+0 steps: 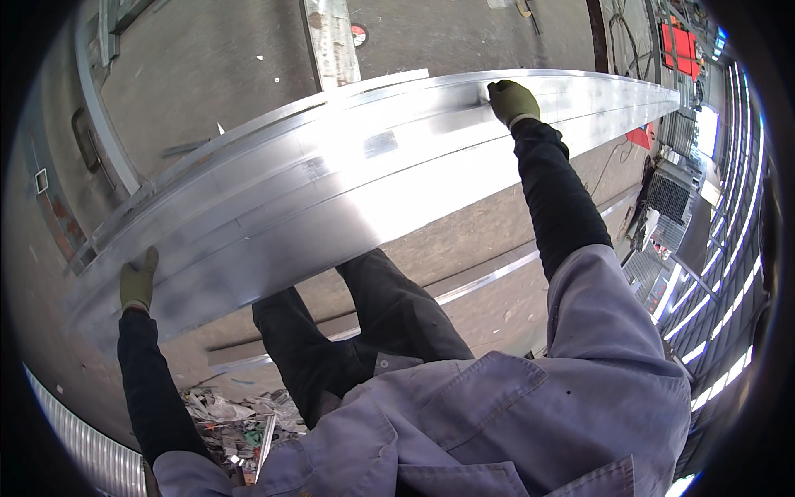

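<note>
Several long, shiny silver metal profiles [273, 219] lie side by side in front of me, running from the lower left to the far right. My left hand [137, 282], in an olive-green glove, rests on them near their left end, with its fingers and thumb apart. Farther right, my right hand [515, 103], gloved alike, is closed at the far side of the profiles. Its fingertips are bent down towards the metal, and what they hold, if anything, is hidden. Bright glare washes out the middle of the profiles.
A metal beam [329, 41] runs away from me on the concrete floor. A clamp [85, 141] lies at the left, and a red and white disc [358, 35] lies beyond the profiles. Scrap [240, 418] is heaped at the lower left. Stacked metal stock [681, 128] stands at the right.
</note>
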Demonstrator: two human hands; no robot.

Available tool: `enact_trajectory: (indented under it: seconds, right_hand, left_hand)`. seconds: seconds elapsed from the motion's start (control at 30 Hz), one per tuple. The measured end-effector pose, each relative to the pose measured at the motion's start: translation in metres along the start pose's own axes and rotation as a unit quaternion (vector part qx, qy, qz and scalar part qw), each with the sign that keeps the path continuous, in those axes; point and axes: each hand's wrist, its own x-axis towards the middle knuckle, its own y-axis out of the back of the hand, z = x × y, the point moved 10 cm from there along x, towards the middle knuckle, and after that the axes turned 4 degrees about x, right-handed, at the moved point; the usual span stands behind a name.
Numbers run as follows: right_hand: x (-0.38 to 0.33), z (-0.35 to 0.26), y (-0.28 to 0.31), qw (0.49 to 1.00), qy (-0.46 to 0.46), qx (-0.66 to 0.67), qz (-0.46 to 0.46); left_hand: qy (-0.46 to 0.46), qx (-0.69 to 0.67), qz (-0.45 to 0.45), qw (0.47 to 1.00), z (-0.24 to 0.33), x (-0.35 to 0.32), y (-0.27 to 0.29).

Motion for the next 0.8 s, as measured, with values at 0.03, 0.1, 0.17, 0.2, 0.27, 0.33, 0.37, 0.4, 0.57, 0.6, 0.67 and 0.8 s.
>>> enact_trajectory:
  seconds: [0.03,0.1,0.17,0.2,0.27,0.33,0.37,0.4,0.57,0.6,0.67,0.8]
  right_hand:
    - [-0.007,-0.015,-0.003,1.000,0.007,0.009,-0.004]
    - [-0.021,-0.036,-0.004,1.000,0.017,0.023,-0.007]
    - [-0.033,-0.048,-0.003,0.999,0.027,0.028,-0.001]
    - [-0.041,-0.058,-0.004,0.999,0.030,0.027,-0.002]
    - [-0.065,-0.086,-0.003,0.999,0.048,0.024,-0.006]
    - [-0.083,-0.113,-0.004,0.995,0.093,0.047,0.007]
    - [-0.092,-0.123,-0.006,0.994,0.100,0.049,0.012]
    - [-0.100,-0.134,-0.007,0.993,0.107,0.051,0.017]
    - [-0.136,-0.184,-0.012,0.983,0.137,0.122,-0.003]
    - [-0.142,-0.194,-0.013,0.979,0.148,0.137,-0.007]
    - [-0.159,-0.224,-0.015,0.969,0.183,0.162,-0.032]
    - [-0.187,-0.278,-0.025,0.950,0.236,0.191,-0.069]
  left_hand:
    - [0.004,0.001,0.002,1.000,-0.006,-0.002,0.002]
    - [0.009,-0.001,0.003,1.000,-0.008,-0.005,0.003]
    - [0.008,-0.011,0.000,1.000,0.001,-0.006,0.004]
    - [0.010,-0.017,-0.004,1.000,0.005,-0.008,0.005]
    - [0.012,-0.023,-0.009,1.000,0.005,-0.008,0.003]
    - [0.011,-0.024,-0.013,1.000,0.001,-0.007,0.002]
    - [0.006,-0.026,-0.012,1.000,0.002,-0.006,0.001]
    - [0.001,-0.028,-0.012,1.000,0.004,-0.006,0.001]
    - [-0.003,-0.006,-0.001,1.000,0.003,-0.005,0.002]
    - [-0.001,0.000,0.001,1.000,0.002,-0.005,0.002]
    - [0.003,0.008,0.003,1.000,0.000,-0.004,0.002]
    - [0.003,0.010,0.006,1.000,0.000,-0.003,0.002]
